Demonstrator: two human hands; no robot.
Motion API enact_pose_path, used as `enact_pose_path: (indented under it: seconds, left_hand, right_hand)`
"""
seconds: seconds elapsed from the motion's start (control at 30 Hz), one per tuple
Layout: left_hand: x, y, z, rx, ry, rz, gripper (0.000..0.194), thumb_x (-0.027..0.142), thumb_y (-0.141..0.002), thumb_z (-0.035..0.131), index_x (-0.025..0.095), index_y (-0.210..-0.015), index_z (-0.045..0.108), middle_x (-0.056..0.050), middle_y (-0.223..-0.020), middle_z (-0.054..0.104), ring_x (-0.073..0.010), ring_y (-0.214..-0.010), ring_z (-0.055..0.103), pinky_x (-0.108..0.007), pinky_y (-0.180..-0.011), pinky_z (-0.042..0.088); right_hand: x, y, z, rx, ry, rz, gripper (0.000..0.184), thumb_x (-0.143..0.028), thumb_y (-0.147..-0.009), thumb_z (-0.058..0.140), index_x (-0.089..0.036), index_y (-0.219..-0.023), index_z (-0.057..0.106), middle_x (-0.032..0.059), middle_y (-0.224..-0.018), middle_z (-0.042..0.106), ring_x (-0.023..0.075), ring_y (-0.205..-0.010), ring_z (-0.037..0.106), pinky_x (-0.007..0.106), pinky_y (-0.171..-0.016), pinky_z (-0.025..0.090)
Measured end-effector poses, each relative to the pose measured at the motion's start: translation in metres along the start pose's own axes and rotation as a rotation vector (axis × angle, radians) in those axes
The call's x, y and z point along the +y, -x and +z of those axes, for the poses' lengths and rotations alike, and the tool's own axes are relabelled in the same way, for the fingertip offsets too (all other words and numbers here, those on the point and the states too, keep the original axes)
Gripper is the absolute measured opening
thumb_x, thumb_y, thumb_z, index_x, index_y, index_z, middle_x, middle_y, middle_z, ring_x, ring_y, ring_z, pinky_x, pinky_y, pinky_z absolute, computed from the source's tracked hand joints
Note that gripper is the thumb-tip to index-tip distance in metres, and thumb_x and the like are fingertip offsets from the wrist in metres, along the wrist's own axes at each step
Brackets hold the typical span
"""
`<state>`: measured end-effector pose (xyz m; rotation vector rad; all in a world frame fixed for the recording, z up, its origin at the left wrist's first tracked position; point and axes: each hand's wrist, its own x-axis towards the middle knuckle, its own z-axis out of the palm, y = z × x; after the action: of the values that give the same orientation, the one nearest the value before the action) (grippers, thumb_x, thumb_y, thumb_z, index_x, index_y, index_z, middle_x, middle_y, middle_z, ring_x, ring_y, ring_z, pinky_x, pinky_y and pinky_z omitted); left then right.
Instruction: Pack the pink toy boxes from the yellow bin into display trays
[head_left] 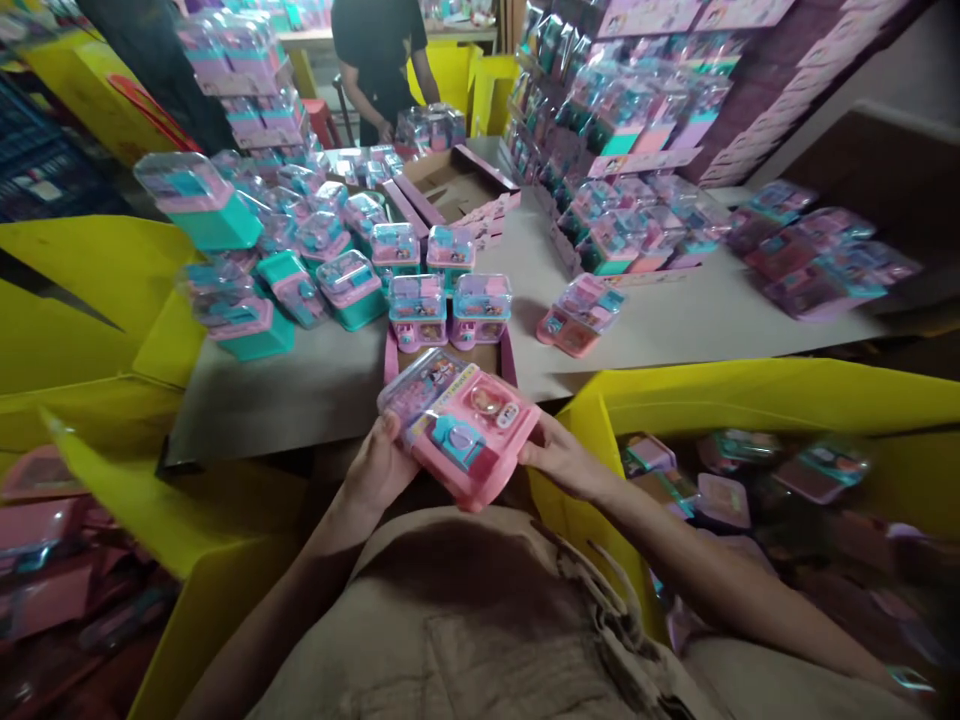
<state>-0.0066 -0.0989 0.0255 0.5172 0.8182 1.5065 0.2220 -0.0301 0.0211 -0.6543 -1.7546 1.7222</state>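
A pink toy machine (461,425) with a clear top and a blue front part is held tilted between both hands, just above my lap. My left hand (377,468) grips its left side, fingers curled round the clear end. My right hand (559,458) holds its right edge. Right behind it an open pink cardboard tray (508,352) on the table holds two upright toys of the same kind (448,308).
The grey table (300,385) carries several teal and pink boxed toys (300,260) at left and stacked display packs (622,200) at right. Yellow bins (750,395) full of toys flank me on both sides. Another person (379,55) stands at the far end.
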Motion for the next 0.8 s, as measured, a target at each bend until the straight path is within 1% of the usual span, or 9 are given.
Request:
enact_pose_path:
  seconds: [0.07, 0.13, 0.23, 0.3, 0.4, 0.47, 0.53, 0.63, 0.8]
  left_hand:
    - [0.001, -0.003, -0.002, 0.018, 0.008, 0.009, 0.065, 0.065, -0.078, 0.086, 0.017, -0.121, 0.076, -0.011, -0.121, 0.079, -0.0342, -0.125, 0.070, -0.048, -0.113, 0.055]
    - [0.001, -0.005, -0.004, 0.048, 0.010, 0.014, 0.053, 0.058, -0.080, 0.088, 0.018, -0.114, 0.078, -0.010, -0.118, 0.080, -0.0319, -0.123, 0.071, -0.045, -0.111, 0.056]
    - [0.001, -0.007, -0.008, 0.056, 0.006, 0.053, 0.047, 0.051, -0.077, 0.093, 0.021, -0.110, 0.081, -0.008, -0.113, 0.082, -0.0294, -0.115, 0.075, -0.042, -0.106, 0.058]
    - [-0.002, -0.008, -0.009, 0.075, 0.001, 0.085, 0.046, 0.049, -0.074, 0.096, 0.023, -0.110, 0.082, -0.006, -0.111, 0.083, -0.0255, -0.108, 0.076, -0.038, -0.102, 0.059]
    - [-0.009, -0.011, -0.007, 0.156, 0.004, 0.132, 0.046, 0.049, -0.070, 0.099, 0.026, -0.106, 0.084, -0.002, -0.111, 0.083, -0.0187, -0.096, 0.077, -0.031, -0.093, 0.061]
    - [-0.013, -0.014, -0.005, 0.211, 0.001, 0.163, 0.046, 0.051, -0.066, 0.100, 0.027, -0.102, 0.085, -0.002, -0.109, 0.084, -0.0172, -0.093, 0.077, -0.029, -0.089, 0.061]
    - [-0.017, -0.016, -0.004, 0.247, -0.005, 0.180, 0.046, 0.055, -0.065, 0.099, 0.027, -0.100, 0.085, -0.002, -0.105, 0.084, -0.0176, -0.092, 0.077, -0.029, -0.089, 0.061]
    - [-0.020, -0.018, -0.005, 0.267, -0.028, 0.183, 0.047, 0.059, -0.067, 0.097, 0.027, -0.100, 0.086, -0.003, -0.106, 0.084, -0.0212, -0.097, 0.078, -0.036, -0.098, 0.061]
    - [-0.024, -0.012, -0.010, 0.232, -0.132, 0.192, 0.055, 0.063, -0.077, 0.088, 0.024, -0.115, 0.083, -0.010, -0.133, 0.077, -0.0313, -0.134, 0.067, -0.044, -0.117, 0.052]
  right_hand:
    - [0.002, -0.001, 0.004, 0.006, -0.076, 0.053, 0.093, -0.063, -0.086, 0.083, -0.030, -0.164, 0.046, 0.0117, -0.150, 0.065, 0.0320, -0.139, 0.062, 0.051, -0.118, 0.052]
    - [0.001, -0.001, 0.005, 0.031, -0.086, 0.041, 0.097, -0.053, -0.080, 0.092, -0.032, -0.163, 0.047, 0.0101, -0.161, 0.056, 0.0311, -0.148, 0.054, 0.049, -0.124, 0.045]
    - [-0.001, 0.001, 0.003, -0.084, -0.194, 0.094, 0.112, -0.054, -0.068, 0.099, -0.036, -0.165, 0.045, 0.0077, -0.172, 0.043, 0.0329, -0.157, 0.043, 0.051, -0.128, 0.038]
    - [-0.002, 0.000, 0.002, -0.091, -0.296, 0.183, 0.102, -0.063, -0.072, 0.094, -0.035, -0.160, 0.051, 0.0071, -0.167, 0.051, 0.0332, -0.154, 0.047, 0.051, -0.127, 0.038]
    - [-0.001, -0.003, 0.008, 0.026, -0.389, 0.332, 0.080, -0.069, -0.082, 0.084, -0.029, -0.148, 0.064, 0.0086, -0.148, 0.069, 0.0323, -0.137, 0.064, 0.049, -0.121, 0.045]
    - [-0.001, -0.005, 0.013, 0.050, -0.449, 0.393, 0.079, -0.070, -0.079, 0.085, -0.026, -0.143, 0.068, 0.0099, -0.139, 0.074, 0.0321, -0.127, 0.069, 0.047, -0.116, 0.049]
    - [-0.002, -0.007, 0.017, 0.041, -0.504, 0.410, 0.080, -0.071, -0.078, 0.086, -0.025, -0.141, 0.068, 0.0105, -0.138, 0.074, 0.0314, -0.125, 0.070, 0.044, -0.113, 0.051]
    - [-0.002, -0.007, 0.019, 0.053, -0.534, 0.412, 0.080, -0.069, -0.077, 0.088, -0.025, -0.141, 0.068, 0.0096, -0.138, 0.074, 0.0296, -0.124, 0.071, 0.041, -0.110, 0.053]
    - [0.001, -0.009, 0.019, 0.102, -0.515, 0.437, 0.077, -0.067, -0.076, 0.089, -0.024, -0.137, 0.070, 0.0089, -0.129, 0.078, 0.0295, -0.118, 0.073, 0.041, -0.107, 0.054]
